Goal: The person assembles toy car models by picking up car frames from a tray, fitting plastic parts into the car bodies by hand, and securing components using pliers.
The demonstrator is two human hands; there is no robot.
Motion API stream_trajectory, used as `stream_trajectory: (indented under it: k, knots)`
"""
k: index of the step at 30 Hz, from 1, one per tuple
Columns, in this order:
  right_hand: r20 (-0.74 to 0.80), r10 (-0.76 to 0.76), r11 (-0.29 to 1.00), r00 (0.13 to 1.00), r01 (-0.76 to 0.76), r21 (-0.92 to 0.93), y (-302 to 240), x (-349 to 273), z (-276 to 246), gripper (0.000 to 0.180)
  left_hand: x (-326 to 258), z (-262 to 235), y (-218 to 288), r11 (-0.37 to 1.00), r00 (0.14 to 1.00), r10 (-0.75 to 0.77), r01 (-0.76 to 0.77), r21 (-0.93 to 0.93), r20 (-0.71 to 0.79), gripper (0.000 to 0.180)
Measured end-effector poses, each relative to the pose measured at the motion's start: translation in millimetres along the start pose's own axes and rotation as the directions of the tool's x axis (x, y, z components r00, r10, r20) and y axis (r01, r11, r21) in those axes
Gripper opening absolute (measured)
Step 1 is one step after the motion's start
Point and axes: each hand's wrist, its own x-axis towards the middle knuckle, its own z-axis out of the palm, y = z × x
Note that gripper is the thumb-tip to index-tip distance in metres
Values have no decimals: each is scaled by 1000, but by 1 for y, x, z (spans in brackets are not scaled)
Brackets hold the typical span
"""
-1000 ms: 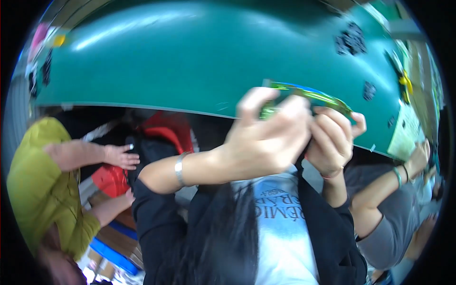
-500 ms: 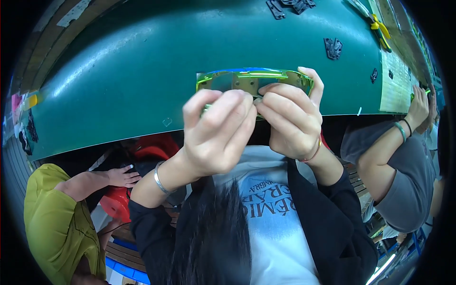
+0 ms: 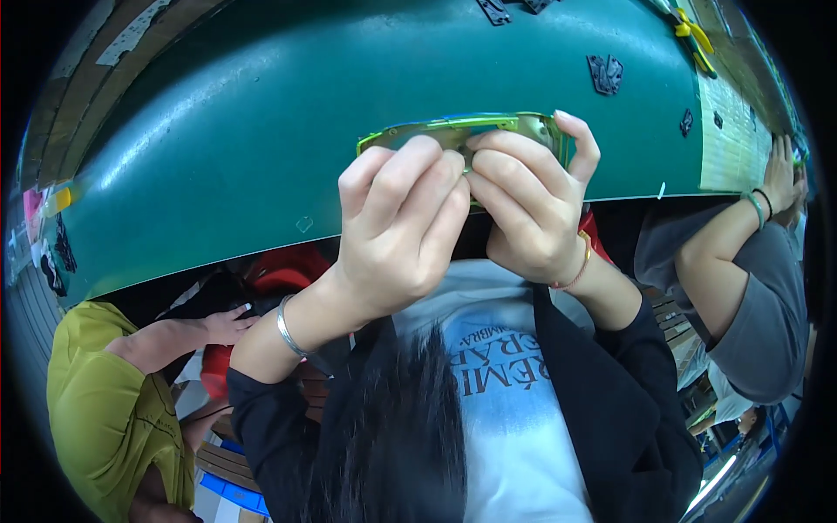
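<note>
A curved, bright-green see-through glasses frame (image 3: 488, 122) is held up over the near edge of the green table, its long upper rim facing away from me. My left hand (image 3: 397, 218) is closed, its fingertips pinched at the middle of the frame and covering much of its left half. My right hand (image 3: 534, 205) is closed on the frame too, one finger raised along the right end. The fingertips of both hands meet at the centre. Anything small between them is hidden.
Small black parts (image 3: 605, 75) lie on the green table (image 3: 261, 131). Yellow-handled pliers (image 3: 695, 39) lie by a pale sheet (image 3: 728, 139) at the far right. A person in a yellow-green top (image 3: 96, 392) sits at left; another in a grey top (image 3: 758, 322) works at right.
The glasses frame has tipped, so less of its inner side shows. My fingers stay pinched at its middle, with my left fingers slightly shifted. The whole view has shifted a little.
</note>
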Motion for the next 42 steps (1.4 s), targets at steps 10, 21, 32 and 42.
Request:
stream_trajectory:
  k: [10,21,32,42]
  knots:
    - [92,99,977,991,-114,182,10,1,-9,29,14,-15,-2,993,991,-116,116,1,64,15]
    - [5,9,995,1000,-10,100,12,-7,1,28,7,2,5,993,998,-67,65,100,16,16]
    - [53,85,967,995,-95,238,9,0,-7,26,10,-14,4,991,991,-132,131,30,27,11]
    - [114,109,960,988,-134,244,12,7,-11,33,19,-20,-6,992,990,-121,120,25,66,19]
